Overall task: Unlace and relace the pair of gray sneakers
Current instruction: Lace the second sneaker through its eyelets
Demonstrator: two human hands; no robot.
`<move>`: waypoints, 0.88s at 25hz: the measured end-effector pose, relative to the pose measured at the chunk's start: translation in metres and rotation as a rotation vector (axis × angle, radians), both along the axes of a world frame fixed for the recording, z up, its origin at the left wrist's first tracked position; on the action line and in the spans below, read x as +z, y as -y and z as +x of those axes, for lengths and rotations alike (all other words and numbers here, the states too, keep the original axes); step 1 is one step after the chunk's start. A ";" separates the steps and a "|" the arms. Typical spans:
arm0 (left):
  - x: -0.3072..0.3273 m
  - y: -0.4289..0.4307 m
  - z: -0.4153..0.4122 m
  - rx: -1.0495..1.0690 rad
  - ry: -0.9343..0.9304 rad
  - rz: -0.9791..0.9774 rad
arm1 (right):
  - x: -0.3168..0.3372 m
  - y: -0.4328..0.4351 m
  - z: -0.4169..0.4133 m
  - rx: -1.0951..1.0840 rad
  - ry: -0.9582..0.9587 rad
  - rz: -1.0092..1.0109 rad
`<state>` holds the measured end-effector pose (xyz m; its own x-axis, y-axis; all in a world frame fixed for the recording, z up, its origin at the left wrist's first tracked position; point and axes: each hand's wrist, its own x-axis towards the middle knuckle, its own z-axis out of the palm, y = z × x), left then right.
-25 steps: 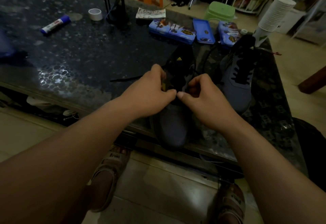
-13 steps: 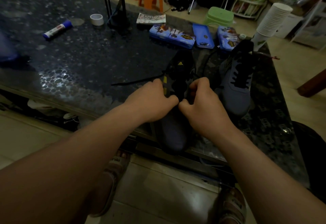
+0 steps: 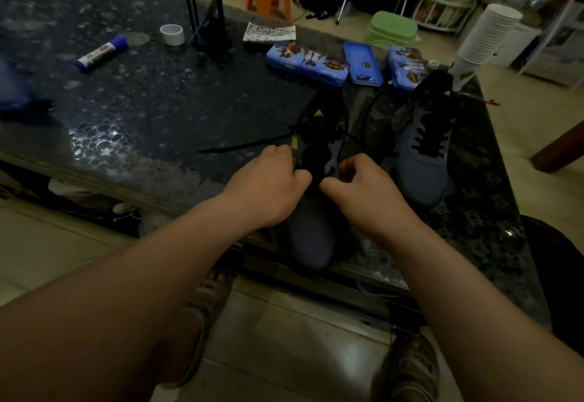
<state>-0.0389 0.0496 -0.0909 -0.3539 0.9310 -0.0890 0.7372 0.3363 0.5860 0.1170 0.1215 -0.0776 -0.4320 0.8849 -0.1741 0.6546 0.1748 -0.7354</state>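
A gray sneaker [image 3: 311,237] with a black tongue and yellow logo lies toe toward me at the table's near edge. My left hand [image 3: 268,185] and my right hand [image 3: 360,186] sit over its lace area, fingers curled, pinching the black lace [image 3: 240,147]. One lace end trails left across the table; another loops off to the right. What the fingertips grip is hidden under the hands. The second gray sneaker [image 3: 420,151], fully laced in black, stands just to the right.
On the dark pebble-pattern table [image 3: 126,110] lie blue pencil cases [image 3: 308,63], a glue stick [image 3: 102,53], a tape roll [image 3: 172,34], a black stand [image 3: 210,27] and a stack of paper cups [image 3: 483,38]. My sandalled feet are below the edge.
Both hands have slid slightly toward me along the shoe and drawn a little apart. The left lace end now lies stretched out on the table.
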 end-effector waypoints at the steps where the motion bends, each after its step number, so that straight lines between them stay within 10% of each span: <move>1: 0.000 0.001 0.000 -0.005 0.004 0.007 | -0.002 0.002 0.001 0.009 0.006 0.043; 22: 0.007 0.004 0.005 -0.001 -0.057 0.234 | -0.008 0.002 0.009 0.106 0.060 0.285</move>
